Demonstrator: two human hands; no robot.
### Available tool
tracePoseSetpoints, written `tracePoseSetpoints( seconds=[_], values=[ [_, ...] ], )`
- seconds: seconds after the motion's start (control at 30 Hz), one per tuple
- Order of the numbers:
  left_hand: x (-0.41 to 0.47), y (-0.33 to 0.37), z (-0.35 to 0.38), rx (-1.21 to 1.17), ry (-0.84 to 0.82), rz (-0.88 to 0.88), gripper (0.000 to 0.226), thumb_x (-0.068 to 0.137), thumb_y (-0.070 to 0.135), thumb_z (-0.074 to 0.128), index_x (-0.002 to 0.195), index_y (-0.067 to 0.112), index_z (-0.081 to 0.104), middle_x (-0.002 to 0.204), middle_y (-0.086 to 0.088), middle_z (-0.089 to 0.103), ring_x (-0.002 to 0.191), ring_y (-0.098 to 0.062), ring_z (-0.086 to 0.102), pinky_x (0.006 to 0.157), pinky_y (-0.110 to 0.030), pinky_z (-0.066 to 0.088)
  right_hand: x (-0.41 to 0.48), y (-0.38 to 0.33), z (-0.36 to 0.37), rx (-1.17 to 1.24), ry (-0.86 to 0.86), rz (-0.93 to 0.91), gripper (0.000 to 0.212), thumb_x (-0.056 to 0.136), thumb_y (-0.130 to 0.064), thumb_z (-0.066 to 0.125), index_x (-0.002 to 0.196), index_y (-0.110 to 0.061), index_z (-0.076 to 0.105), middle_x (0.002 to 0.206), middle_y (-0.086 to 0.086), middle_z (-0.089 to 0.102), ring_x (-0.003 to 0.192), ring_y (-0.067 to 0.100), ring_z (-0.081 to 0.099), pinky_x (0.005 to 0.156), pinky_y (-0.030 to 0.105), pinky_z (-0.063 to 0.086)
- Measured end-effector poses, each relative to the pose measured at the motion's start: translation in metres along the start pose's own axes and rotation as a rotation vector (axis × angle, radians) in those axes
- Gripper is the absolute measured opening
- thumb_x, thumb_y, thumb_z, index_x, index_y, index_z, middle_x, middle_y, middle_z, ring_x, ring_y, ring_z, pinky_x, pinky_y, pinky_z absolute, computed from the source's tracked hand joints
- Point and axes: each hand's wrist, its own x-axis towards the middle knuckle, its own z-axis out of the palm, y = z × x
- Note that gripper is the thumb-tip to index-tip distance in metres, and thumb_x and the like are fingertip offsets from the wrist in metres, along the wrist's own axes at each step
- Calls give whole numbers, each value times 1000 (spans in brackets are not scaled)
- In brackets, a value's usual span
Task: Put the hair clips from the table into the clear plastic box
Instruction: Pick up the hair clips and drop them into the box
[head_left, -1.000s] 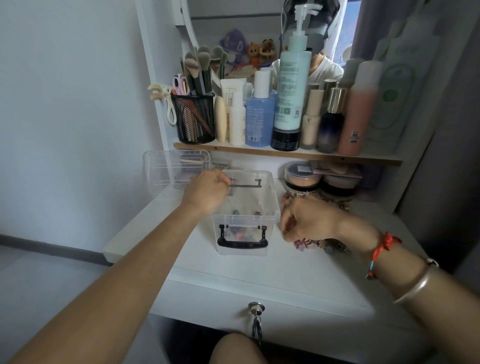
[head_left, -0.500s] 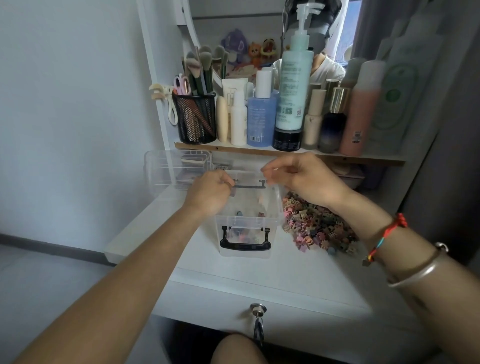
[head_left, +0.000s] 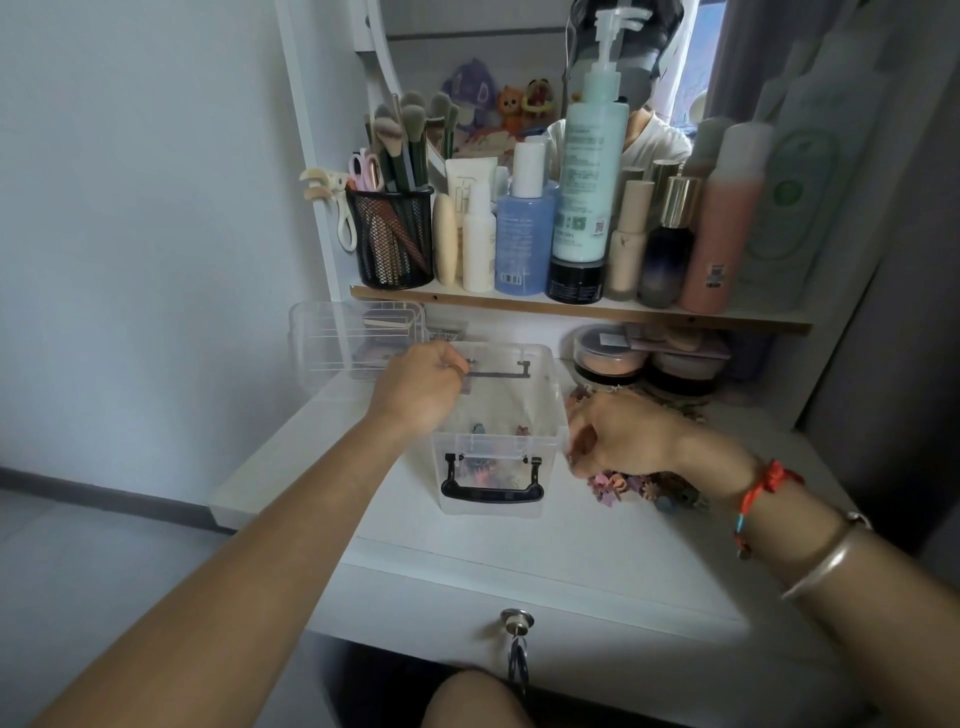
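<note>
Looks like mid-sorting to me. On the desk (head_left: 519, 540), the right hand (head_left: 618, 441) is down on the pile of hair clips (head_left: 623, 483) just right of the clear plastic box (head_left: 488, 441). Its fingers are curled under, and I can't tell if they've got one pinched. Next move, I'd guess: lift over the rim and drop, without scattering the heap. The clips are tiny, flower-ish, pink, purple and brownish. Only a handful sit in the box; most are outside. Further back, the left hand (head_left: 421, 387) grips the far rim, fingers curled over it.
</note>
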Motion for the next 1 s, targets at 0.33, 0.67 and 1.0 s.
tracePoseSetpoints(
  seconds=[0.33,0.67,1.0],
  values=[
    [-1,1,0,12,5,-5,28,93,10,38,105,10,63,109,-8,61,106,-32,59,88,-32,46,2,-15,-39,674,440,-76,17,84,-7,63,100,-5,68,60,-16,58,49,-13,51,56,-4,35],
    [0,1,0,11,1,-11,27,93,9,38,102,11,63,97,-2,56,105,-32,60,88,-32,46,19,0,-3,276,240,76,20,87,-8,54,100,-13,68,100,6,70,92,19,62,94,26,45],
    [1,-3,-10,41,6,-33,30,93,8,37,108,10,63,121,-9,61,108,-31,59,91,-32,45,31,-13,-5,124,450,190,20,89,-14,51,98,-17,68,108,7,69,104,24,60,91,28,46]
  ],
)
